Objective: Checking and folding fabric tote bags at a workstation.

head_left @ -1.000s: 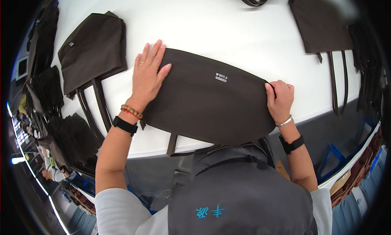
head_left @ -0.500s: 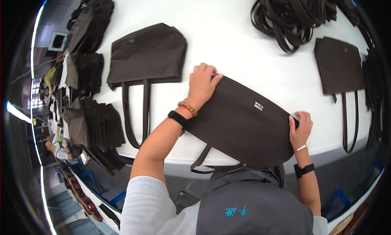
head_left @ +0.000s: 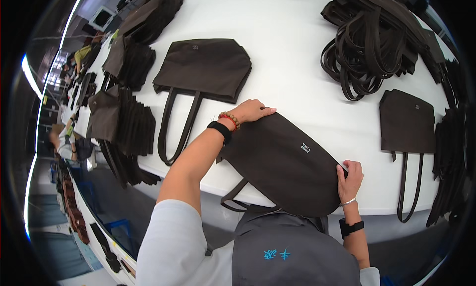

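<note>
A dark brown fabric tote bag point(head_left: 280, 162) lies tilted across the table's near edge, a small pale print near its upper edge. Its strap loop hangs toward my apron. My left hand point(head_left: 250, 111) holds the bag's upper left corner, fingers bent over the edge. At the right end, my right hand point(head_left: 350, 179) grips the other corner, with some fingertips hidden by the cloth. Left of the bag, a second tote bag point(head_left: 206, 70) lies flat with its handles toward me. Another tote bag point(head_left: 407, 125) lies at the right, handles also pointing my way.
The white table point(head_left: 277, 53) carries a heap of bags with looped straps point(head_left: 364, 53) at the far right. Stacks of dark bags point(head_left: 124, 120) line the left edge, and more dark cloth point(head_left: 448, 157) hangs at the right. A co-worker point(head_left: 67, 142) is at the far left.
My view has turned, so the table's things sit lower and the left bag further right. Both hands stay on the bag's corners; the left hand's fingers now lie flatter along the edge.
</note>
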Demonstrator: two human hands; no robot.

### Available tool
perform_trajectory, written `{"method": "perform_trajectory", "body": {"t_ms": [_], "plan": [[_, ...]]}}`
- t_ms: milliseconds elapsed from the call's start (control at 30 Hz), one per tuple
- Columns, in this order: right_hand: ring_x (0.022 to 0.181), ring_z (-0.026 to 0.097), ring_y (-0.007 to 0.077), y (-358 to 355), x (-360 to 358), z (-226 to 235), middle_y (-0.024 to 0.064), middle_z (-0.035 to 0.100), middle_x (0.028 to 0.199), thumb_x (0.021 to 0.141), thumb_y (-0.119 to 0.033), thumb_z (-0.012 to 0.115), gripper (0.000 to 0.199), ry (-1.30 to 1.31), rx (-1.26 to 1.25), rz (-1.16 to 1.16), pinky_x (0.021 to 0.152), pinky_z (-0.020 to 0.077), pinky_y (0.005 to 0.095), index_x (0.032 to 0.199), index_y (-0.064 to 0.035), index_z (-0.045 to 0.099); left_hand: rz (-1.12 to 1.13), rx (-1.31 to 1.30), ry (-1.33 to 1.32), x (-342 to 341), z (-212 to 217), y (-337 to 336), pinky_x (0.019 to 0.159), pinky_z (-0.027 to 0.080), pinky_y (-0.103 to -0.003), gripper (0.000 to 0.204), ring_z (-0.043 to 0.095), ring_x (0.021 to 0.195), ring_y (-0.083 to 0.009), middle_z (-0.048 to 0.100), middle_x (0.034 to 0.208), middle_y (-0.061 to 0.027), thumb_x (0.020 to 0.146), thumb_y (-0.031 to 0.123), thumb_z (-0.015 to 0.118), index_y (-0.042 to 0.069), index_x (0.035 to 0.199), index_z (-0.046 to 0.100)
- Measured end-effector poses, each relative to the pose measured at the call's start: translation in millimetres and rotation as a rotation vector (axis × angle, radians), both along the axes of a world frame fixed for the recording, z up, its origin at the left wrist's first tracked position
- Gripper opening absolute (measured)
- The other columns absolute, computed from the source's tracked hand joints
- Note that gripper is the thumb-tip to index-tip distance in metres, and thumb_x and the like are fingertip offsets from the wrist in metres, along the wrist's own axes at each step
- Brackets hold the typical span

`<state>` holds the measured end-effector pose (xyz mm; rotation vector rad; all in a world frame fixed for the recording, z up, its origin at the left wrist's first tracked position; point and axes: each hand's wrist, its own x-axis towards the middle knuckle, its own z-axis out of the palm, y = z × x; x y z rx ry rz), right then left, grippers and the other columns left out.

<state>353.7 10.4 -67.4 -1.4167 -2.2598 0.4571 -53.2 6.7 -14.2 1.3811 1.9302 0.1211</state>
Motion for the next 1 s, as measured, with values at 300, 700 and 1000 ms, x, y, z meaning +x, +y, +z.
{"method": "perform_trajectory", "body": {"t_ms": [300,700,1000], "plan": [[0.087,0.057,0.0212,27,10,23,0.0066,0.058,0.095,0.082,-0.017,0.071,0.023,0.233,-0.535,0.221,0.078,0.0462,0.0323,0.098,-0.0041,0.061,0.123,0.148,-0.01,0,40,-62,0.069,0.045,-0.032,0.043,0.056,0.07,-0.019,0.061,0.075,-0.0111,0.097,0.042,0.055,0.0,0.09,0.06],[0.074,0.054,0.0047,29,-73,77,-0.002,0.063,0.079,0.095,-0.025,0.062,0.028,0.431,-1.162,0.449,0.068,0.0464,0.0218,0.097,0.0021,0.067,0.41,0.463,-0.146,-44,149,-141,0.062,0.041,-0.022,0.023,0.05,0.068,-0.0039,0.059,0.07,0.0021,0.09,0.022,0.067,0.0,0.085,0.061],[0.068,0.051,0.0044,62,-220,196,-0.002,0.06,0.074,0.095,-0.027,0.061,0.031,0.509,-1.004,0.624,0.061,0.044,0.0209,0.091,0.0029,0.066,0.44,0.604,-0.029,-163,278,-148,0.064,0.04,-0.016,0.02,0.05,0.07,0.0012,0.059,0.076,0.0078,0.094,0.022,0.064,0.004,0.088,0.064]]}}
